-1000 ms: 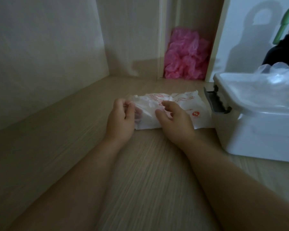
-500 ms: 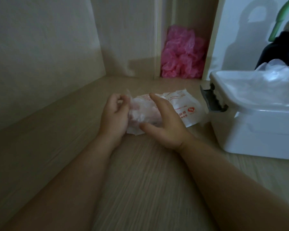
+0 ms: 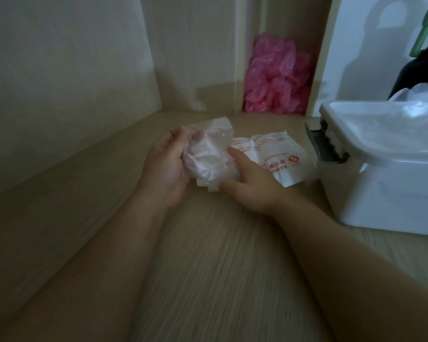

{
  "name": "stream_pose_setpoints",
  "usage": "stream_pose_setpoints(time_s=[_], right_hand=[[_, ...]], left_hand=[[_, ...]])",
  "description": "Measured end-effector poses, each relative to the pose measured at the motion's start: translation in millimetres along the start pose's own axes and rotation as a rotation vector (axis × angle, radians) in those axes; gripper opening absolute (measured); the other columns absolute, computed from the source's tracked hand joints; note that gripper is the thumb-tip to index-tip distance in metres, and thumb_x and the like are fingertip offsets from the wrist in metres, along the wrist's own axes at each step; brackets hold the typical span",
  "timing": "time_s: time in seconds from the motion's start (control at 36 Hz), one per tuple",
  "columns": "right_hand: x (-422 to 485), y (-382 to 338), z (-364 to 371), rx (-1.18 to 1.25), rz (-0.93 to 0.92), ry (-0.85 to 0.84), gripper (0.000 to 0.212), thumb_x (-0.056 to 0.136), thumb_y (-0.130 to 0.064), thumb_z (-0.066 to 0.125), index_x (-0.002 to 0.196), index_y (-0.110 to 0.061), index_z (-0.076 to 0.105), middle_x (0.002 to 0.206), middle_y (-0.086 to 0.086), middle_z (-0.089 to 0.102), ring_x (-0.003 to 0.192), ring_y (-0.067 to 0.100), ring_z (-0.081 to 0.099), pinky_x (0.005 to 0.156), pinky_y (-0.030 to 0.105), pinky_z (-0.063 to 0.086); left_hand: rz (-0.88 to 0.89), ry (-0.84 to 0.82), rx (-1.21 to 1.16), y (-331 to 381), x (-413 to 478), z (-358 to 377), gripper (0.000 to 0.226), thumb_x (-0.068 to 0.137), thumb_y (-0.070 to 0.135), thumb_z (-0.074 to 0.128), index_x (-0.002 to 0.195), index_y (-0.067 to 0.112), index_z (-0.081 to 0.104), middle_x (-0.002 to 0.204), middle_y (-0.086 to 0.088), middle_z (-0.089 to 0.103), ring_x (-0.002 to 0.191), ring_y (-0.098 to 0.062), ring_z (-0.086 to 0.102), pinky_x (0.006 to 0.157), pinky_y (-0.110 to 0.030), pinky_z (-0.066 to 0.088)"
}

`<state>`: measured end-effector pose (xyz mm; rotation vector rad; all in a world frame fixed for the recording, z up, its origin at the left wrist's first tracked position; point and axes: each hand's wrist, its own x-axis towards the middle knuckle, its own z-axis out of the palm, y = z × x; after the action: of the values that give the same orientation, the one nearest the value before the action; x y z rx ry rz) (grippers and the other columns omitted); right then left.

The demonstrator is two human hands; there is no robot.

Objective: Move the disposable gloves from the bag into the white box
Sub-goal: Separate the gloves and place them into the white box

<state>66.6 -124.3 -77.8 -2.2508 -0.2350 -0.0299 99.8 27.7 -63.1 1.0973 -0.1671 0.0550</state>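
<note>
Now, lower centre, the left hand grips a crumpled wad of clear gloves. A second ago both hands lay on the flat bag, so this batch looks pulled free and ready to carry. The right hand is spread, pressing the bag onto the tabletop, forefinger touching the wad. At the right edge, the white box has clear film heaped on top, probably gloves. Top centre, pink plastic heap.

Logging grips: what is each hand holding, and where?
Left hand grips the glove wad by its left edge; right hand only touches its right side.
</note>
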Motion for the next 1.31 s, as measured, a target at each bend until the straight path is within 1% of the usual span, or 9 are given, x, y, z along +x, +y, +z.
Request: stream_pose_setpoints(time_s=[0.22, 0.36, 0.42, 0.56, 0.69, 0.81, 0.94, 1.17, 1.31], right_hand=[[-12.8, -17.0, -2.2, 0.369, -0.078, 0.171, 0.095, 0.072, -0.048, 0.072, 0.150, -0.034, 0.019, 0.147, -0.012, 0.032, 0.133, 0.006, 0.031, 0.109, 0.032, 0.031], [-8.9, -19.2, -3.3, 0.444, 0.003, 0.127, 0.060, 0.079, -0.023, 0.075, 0.134, -0.018, 0.050, 0.116, 0.002, 0.064, 0.101, 0.015, 0.064, 0.091, 0.034, 0.052], [-8.2, -18.2, -4.7, 0.481, -0.029, 0.117, 0.024, 0.083, -0.017, 0.071, 0.104, -0.006, 0.066, 0.092, 0.013, 0.070, 0.080, 0.021, 0.067, 0.076, 0.037, 0.054], [-10.4, -21.5, -7.4, 0.639, -0.062, 0.197, 0.023, 0.089, -0.016, 0.063, 0.092, 0.006, 0.061, 0.085, 0.025, 0.059, 0.076, 0.028, 0.056, 0.074, 0.045, 0.048], [-17.7, -34.8, -12.6, 0.823, -0.023, 0.233, 0.023, 0.091, -0.010, 0.058, 0.106, 0.008, 0.058, 0.093, 0.020, 0.061, 0.083, 0.031, 0.059, 0.076, 0.045, 0.050], [-28.1, -46.2, -23.6, 0.662, -0.038, 0.270, 0.007, 0.090, -0.013, 0.061, 0.093, -0.007, 0.062, 0.076, 0.008, 0.059, 0.062, 0.015, 0.055, 0.057, 0.030, 0.048], [-37.8, -59.3, -53.3, 0.481, -0.093, 0.372, 0.027, 0.088, -0.008, 0.064, 0.112, -0.017, 0.057, 0.070, -0.004, 0.060, 0.045, -0.001, 0.051, 0.045, 0.018, 0.044], [-53.7, -77.0, -110.5, 0.357, -0.122, 0.593, 0.062, 0.091, -0.018, 0.061, 0.144, -0.030, 0.031, 0.122, 0.001, 0.060, 0.084, 0.014, 0.066, 0.072, 0.026, 0.058], [-54.7, -80.2, -149.0, 0.340, -0.109, 0.637, 0.063, 0.092, -0.019, 0.060, 0.145, -0.030, 0.028, 0.129, 0.007, 0.057, 0.113, 0.022, 0.059, 0.094, 0.038, 0.052]], left_hand=[[0.143, -0.020, 0.324, -2.4, -8.4, 0.0, 0.023, 0.100, 0.018, 0.048, 0.080, 0.015, 0.060, 0.072, 0.006, 0.071, 0.065, -0.007, 0.065, 0.056, -0.020, 0.051], [-0.056, -0.176, 0.163, 3.7, -7.8, -1.8, 0.023, 0.093, 0.027, 0.050, 0.094, 0.005, 0.060, 0.087, -0.006, 0.070, 0.075, -0.013, 0.068, 0.063, -0.023, 0.054], [-0.131, -0.222, 0.046, 8.9, -7.1, -4.9, 0.039, 0.085, 0.037, 0.055, 0.104, 0.003, 0.059, 0.093, -0.012, 0.065, 0.080, -0.017, 0.068, 0.068, -0.026, 0.055], [-0.178, -0.376, -0.053, 17.6, -4.2, -15.2, 0.093, 0.041, 0.061, 0.087, 0.115, 0.009, 0.063, 0.117, -0.012, 0.065, 0.109, -0.021, 0.063, 0.092, -0.033, 0.053], [-0.130, -0.397, 0.269, 17.2, -19.7, -11.5, 0.031, 0.065, 0.018, 0.079, 0.094, 0.011, 0.071, 0.087, -0.002, 0.074, 0.081, -0.011, 0.069, 0.073, -0.023, 0.056], [-0.143, -0.263, 0.268, 23.5, -24.6, -5.3, 0.046, 0.068, 0.013, 0.075, 0.110, -0.003, 0.064, 0.107, -0.021, 0.068, 0.097, -0.031, 0.067, 0.086, -0.038, 0.055], [-0.020, -0.178, 0.104, 50.1, -31.5, 10.7, 0.019, 0.071, 0.014, 0.061, 0.090, 0.011, 0.064, 0.063, 0.004, 0.066, 0.055, -0.005, 0.063, 0.050, -0.018, 0.050], [0.185, -0.115, 0.415, 84.6, -38.0, 30.8, 0.028, 0.081, -0.006, 0.064, 0.100, 0.014, 0.067, 0.087, 0.001, 0.069, 0.085, -0.016, 0.063, 0.077, -0.030, 0.049], [0.211, -0.003, 0.303, 99.0, -26.7, 59.9, 0.033, 0.083, -0.005, 0.061, 0.104, 0.019, 0.067, 0.087, 0.003, 0.068, 0.073, -0.010, 0.058, 0.063, -0.021, 0.044]])
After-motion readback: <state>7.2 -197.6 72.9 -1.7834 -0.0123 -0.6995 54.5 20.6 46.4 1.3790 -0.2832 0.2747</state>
